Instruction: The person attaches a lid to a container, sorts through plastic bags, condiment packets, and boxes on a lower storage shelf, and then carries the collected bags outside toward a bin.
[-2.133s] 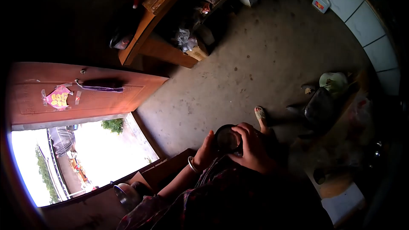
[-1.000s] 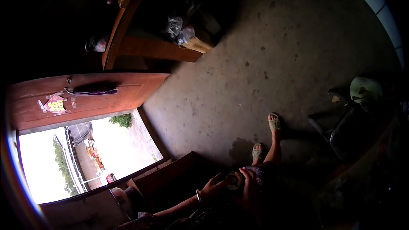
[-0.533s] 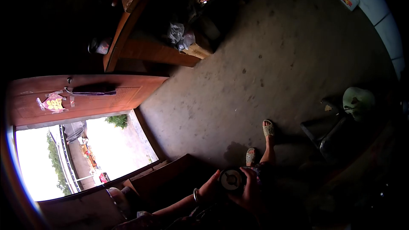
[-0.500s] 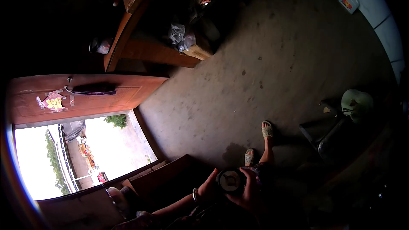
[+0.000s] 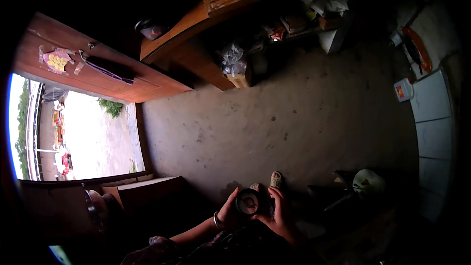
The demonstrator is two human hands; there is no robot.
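Observation:
A round dark-rimmed container [image 5: 248, 202] with a paler middle and a dark shape in it, perhaps a cup or lidded jar, is held in front of my body. My left hand [image 5: 228, 214], with a light bracelet at its wrist, is closed around the container's left side. To the right of it, my right hand [image 5: 278, 217] has its fingers and thumb spread. A gap shows between these fingers and the rim, while the thumb lies close to the lower edge; whether it touches is too dark to tell.
An open reddish door [image 5: 113, 64] and bright doorway are at left. A wooden counter [image 5: 189, 27] stands ahead, with a bagged cardboard box [image 5: 239, 79] beneath. A white jug [image 5: 404, 90] sits by the tiled wall [image 5: 431, 132]. A pale green round object [image 5: 368, 184] is at lower right.
The view has turned and tilted up, showing more of the counter and tiled side. My right hand has moved off the container's right side; my left hand keeps hold.

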